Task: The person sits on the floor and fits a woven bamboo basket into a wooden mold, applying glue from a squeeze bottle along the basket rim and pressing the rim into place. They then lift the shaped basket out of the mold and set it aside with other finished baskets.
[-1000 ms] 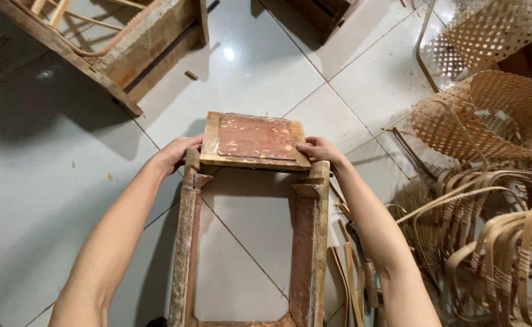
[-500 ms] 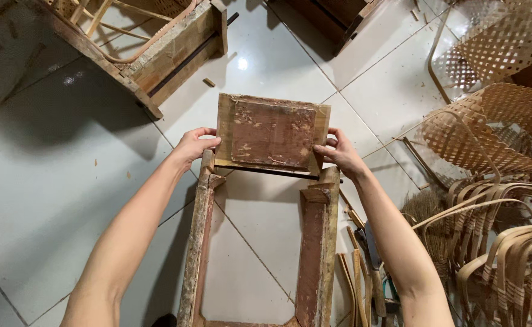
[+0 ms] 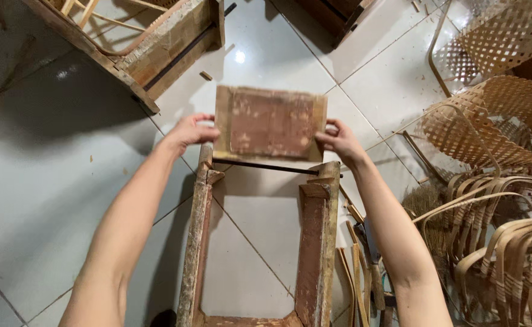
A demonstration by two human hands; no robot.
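My left hand [image 3: 190, 131] grips the left edge of a worn, reddish rectangular wooden board [image 3: 270, 123], and my right hand [image 3: 338, 140] grips its right edge. The board is tilted up off the far end of a weathered open wooden frame [image 3: 315, 248] that stands on the tiled floor below me. A dark gap and a thin rod show between the board's near edge and the frame's top.
Another rough wooden frame [image 3: 157, 48] lies at the upper left. Woven bamboo baskets [image 3: 490, 115] and bent bamboo strips [image 3: 496, 242] crowd the right side. Loose sticks and a tool [image 3: 369, 266] lie beside the frame's right rail. Pale floor tiles [image 3: 42, 181] spread to the left.
The board has been raised from lying flat on the frame's end to tilted up, both hands moving up with it. The camera view has also shifted closer.
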